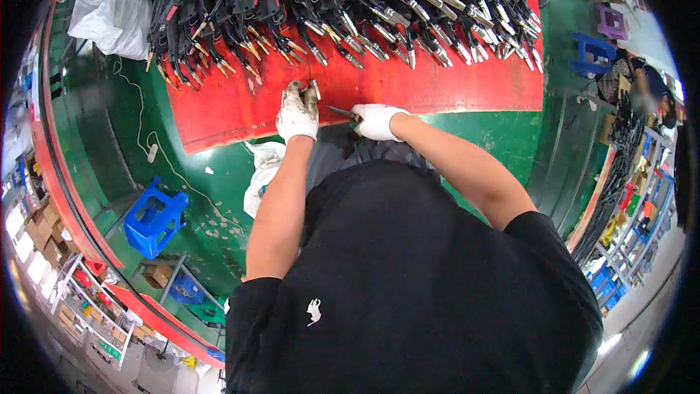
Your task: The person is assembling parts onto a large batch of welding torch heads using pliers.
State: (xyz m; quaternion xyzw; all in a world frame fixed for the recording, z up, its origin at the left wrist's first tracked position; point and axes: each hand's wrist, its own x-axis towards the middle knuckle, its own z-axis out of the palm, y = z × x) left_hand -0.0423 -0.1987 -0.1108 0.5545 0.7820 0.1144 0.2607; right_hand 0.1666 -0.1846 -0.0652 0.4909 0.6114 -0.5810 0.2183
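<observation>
Just above the middle of the frame, the person's left hand (297, 113), wearing a soiled white cotton glove, is closing its fingers around a small metal-tipped piece (313, 88), holding it upright over the near edge of the red-topped workbench (240, 113), where the edge is probably steadying it. The right hand (375, 121), in a cleaner white glove, is gripping a slim dark tool (340, 111) whose point is aiming leftward at the piece; its fingers are wrapping fully around the handle. What the tool is doing to the piece is too small to tell.

Across the top of the frame, rows of black cable ends with brass and silver metal tips (343, 14) are lying fanned out toward the person, tips forward, likely for easy picking. In the lower left, a blue plastic stool (153, 219) is standing on the green floor (211, 190), and a crumpled white cloth (264, 171) is lying beside the person's left arm.
</observation>
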